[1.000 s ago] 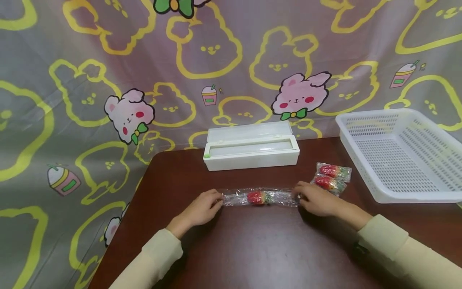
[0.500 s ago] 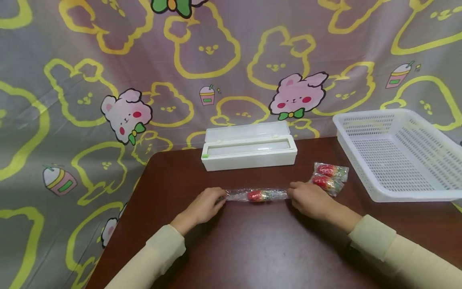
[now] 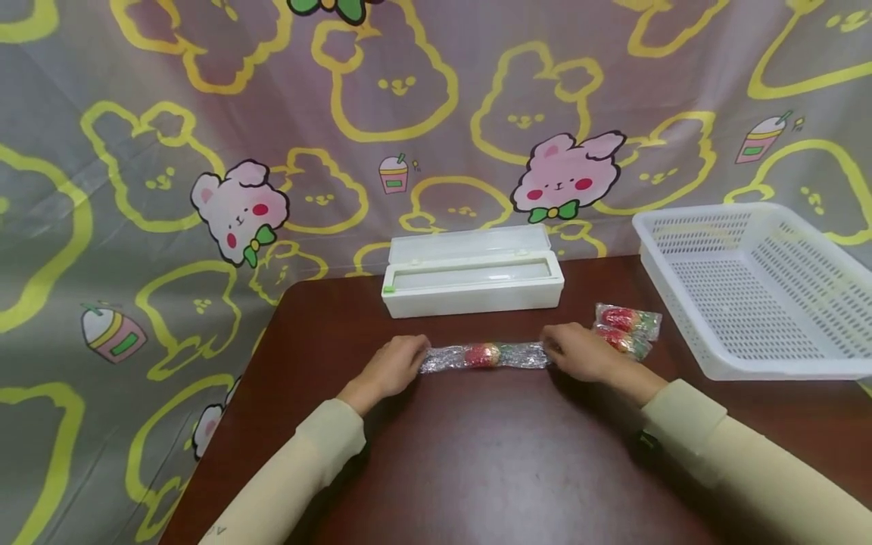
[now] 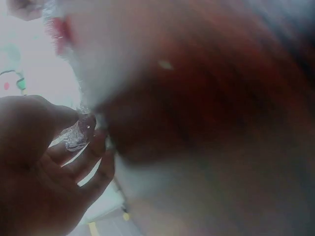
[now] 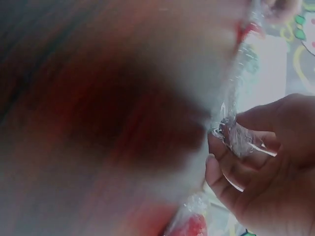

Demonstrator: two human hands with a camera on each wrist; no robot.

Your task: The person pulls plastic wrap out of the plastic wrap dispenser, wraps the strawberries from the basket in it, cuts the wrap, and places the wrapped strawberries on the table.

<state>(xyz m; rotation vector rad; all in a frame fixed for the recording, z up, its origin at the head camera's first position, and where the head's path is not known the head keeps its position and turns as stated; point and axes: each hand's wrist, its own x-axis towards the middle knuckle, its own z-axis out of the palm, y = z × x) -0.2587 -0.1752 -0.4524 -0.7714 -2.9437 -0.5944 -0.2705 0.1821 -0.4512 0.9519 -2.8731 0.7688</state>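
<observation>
A strawberry (image 3: 481,355), red with a green leafy end, lies wrapped in a long strip of clear plastic wrap (image 3: 521,355). My left hand (image 3: 391,367) pinches the strip's left end between thumb and fingers; in the left wrist view, crumpled wrap (image 4: 78,136) shows in that grip. At the other end my right hand (image 3: 579,353) pinches the wrap, and a bunched tail of film (image 5: 242,140) pokes out between its fingers in the right wrist view. The strip runs stretched between both hands, close over the brown table (image 3: 490,439).
Behind the strip stands a white wrap dispenser box (image 3: 477,297) with its lid raised. Two wrapped strawberries (image 3: 623,319) lie beyond my right hand. A white perforated basket (image 3: 722,363) sits at the right. A patterned curtain (image 3: 436,98) hangs along the back and left.
Both hands have drawn slightly closer together and shifted a little away from me. The wrap has gone from a wide flat sheet to a narrower, bunched strip around the strawberry.
</observation>
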